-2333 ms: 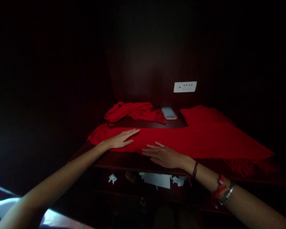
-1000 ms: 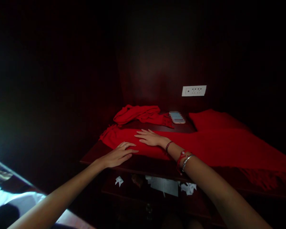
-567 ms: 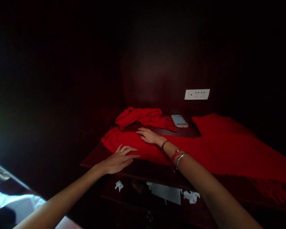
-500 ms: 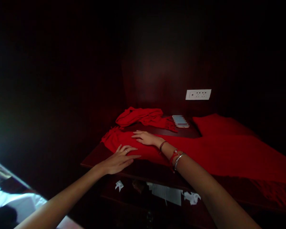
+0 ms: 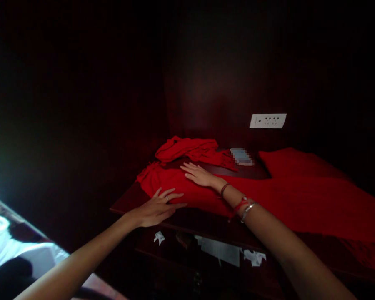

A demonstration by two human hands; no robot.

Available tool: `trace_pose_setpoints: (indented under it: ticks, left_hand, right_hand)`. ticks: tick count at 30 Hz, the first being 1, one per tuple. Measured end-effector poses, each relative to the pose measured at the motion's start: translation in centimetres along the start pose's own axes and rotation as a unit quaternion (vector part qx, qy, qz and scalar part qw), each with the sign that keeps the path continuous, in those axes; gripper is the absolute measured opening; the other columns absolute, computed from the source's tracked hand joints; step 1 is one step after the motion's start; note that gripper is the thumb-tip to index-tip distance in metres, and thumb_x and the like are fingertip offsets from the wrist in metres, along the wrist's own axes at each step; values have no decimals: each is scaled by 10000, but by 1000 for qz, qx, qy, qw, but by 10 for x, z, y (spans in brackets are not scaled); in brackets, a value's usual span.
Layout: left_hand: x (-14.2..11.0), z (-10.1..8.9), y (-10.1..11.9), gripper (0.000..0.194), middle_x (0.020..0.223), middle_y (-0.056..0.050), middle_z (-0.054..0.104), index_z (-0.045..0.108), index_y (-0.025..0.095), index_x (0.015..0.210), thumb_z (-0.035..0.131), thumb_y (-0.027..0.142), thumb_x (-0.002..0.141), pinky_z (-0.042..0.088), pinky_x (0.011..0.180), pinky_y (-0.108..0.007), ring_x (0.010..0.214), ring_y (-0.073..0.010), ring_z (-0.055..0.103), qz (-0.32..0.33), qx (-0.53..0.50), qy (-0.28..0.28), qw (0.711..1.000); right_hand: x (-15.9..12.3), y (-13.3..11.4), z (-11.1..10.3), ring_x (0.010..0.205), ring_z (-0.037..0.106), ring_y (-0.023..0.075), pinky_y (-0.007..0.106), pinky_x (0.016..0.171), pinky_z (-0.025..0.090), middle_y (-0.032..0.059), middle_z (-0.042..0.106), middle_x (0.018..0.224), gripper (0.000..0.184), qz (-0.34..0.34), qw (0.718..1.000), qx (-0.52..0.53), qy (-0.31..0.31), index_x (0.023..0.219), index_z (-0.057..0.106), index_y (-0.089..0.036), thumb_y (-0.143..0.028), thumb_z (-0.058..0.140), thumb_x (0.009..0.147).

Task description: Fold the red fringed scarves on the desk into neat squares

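A long red fringed scarf (image 5: pixel 278 200) lies stretched across the dark wooden tabletop (image 5: pixel 125 203), its fringe hanging at the near right. My left hand (image 5: pixel 158 208), with a ring, is spread over the scarf's near edge on the left. Further back, my right hand (image 5: pixel 198 174) rests flat on the scarf with fingers extended; bracelets circle that wrist. Both hands are open and grip nothing. Behind them a second red scarf (image 5: pixel 187 149) sits bunched up with its fringe toward the right.
A phone (image 5: pixel 242 156) lies at the back near the wall, below a white socket plate (image 5: pixel 268 121). More folded red cloth (image 5: pixel 300 162) is at the back right. Under the tabletop, a shelf holds crumpled white paper (image 5: pixel 254 257) and a paper sheet (image 5: pixel 220 251).
My right hand has slid slightly right across the scarf, its fingers straighter now. My left hand stays almost where it was. The view has shifted a little.
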State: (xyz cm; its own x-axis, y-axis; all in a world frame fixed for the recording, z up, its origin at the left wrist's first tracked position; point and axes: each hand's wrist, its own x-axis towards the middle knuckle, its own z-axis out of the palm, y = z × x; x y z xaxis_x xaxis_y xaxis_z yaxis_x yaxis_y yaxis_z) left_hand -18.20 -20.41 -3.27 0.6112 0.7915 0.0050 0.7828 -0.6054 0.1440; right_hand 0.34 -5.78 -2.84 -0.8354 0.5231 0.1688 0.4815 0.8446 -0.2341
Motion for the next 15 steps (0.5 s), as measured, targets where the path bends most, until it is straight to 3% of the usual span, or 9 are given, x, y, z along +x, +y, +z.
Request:
trace_pose_setpoints:
  ticks: [3, 6, 11, 15]
  left_hand:
    - [0, 0, 0, 369, 1343, 59, 226, 255, 432, 1235, 245, 359, 874, 35, 973, -525, 1222, -246, 164, 3, 0, -1, 1000]
    - [0, 0, 0, 369, 1331, 51, 252, 265, 428, 1234, 252, 357, 872, 39, 971, -528, 1207, -245, 195, 5, 2, 3, 1000]
    - [1, 3, -2, 377, 1330, 56, 256, 253, 430, 1237, 258, 334, 872, 44, 961, -546, 1221, -251, 153, 5, 15, 0, 1000]
    - [-1, 6, -8, 368, 1328, 47, 261, 283, 413, 1231, 263, 346, 869, 53, 968, -535, 1225, -249, 150, 11, 9, 13, 1000]
  right_hand:
    - [-33, -9, -4, 1256, 88, 208, 474, 991, 93, -8, 172, 1374, 498, -46, 996, 9, -70, 1295, 207, -309, -497, 198, 834]
    - [-52, -2, 0, 1254, 99, 207, 488, 989, 70, -5, 178, 1372, 484, -15, 993, -6, -118, 1296, 194, -315, -481, 190, 841]
    - [-50, 17, -2, 1253, 97, 226, 481, 988, 84, 20, 152, 1379, 482, 99, 990, -43, -86, 1299, 217, -275, -447, 168, 852]
    - [-72, 5, -17, 1258, 64, 220, 482, 990, 64, 10, 147, 1380, 489, 55, 997, -40, -40, 1299, 213, -286, -468, 176, 847]
